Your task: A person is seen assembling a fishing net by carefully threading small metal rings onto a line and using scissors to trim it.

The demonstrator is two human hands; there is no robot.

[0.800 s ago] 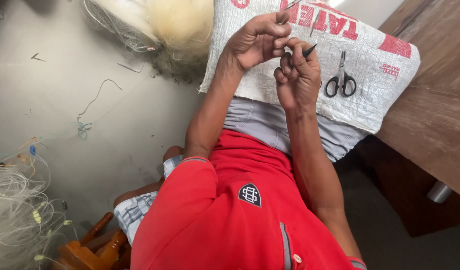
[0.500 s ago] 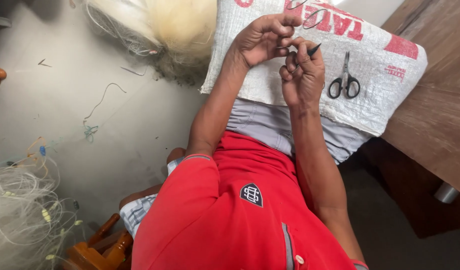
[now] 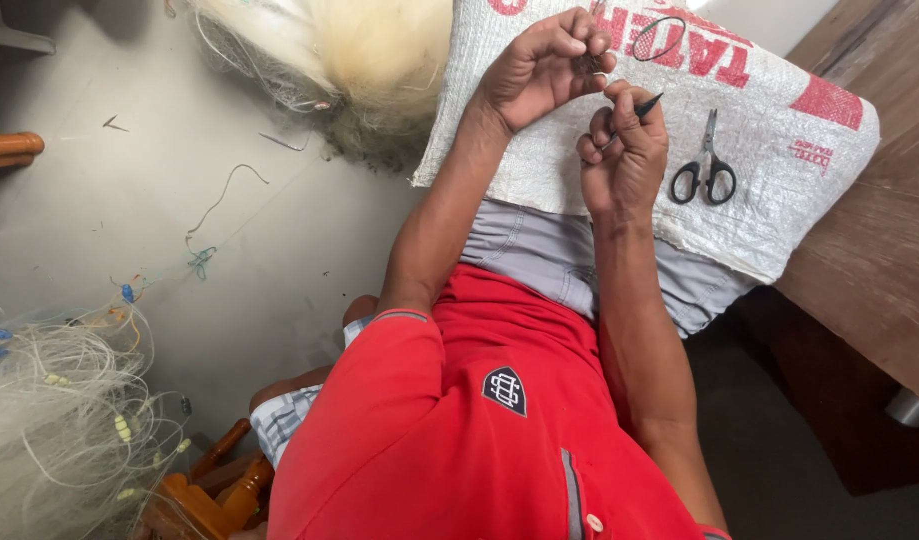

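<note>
**Hands drawn together over the sack, thread pulled into a loop**

A white woven sack (image 3: 780, 190) lies across the lap, black scissors (image 3: 707, 172) resting on it just beside the right hand (image 3: 625, 160). The left hand (image 3: 540, 70), fingers curled shut, pinches a thin dark thread (image 3: 660, 38). The right-hand fingers grip a slim black needle-like tool (image 3: 645, 104). Since a moment ago the thread has arched into a loop above the hands, which suggests the stitch is being drawn.
</note>
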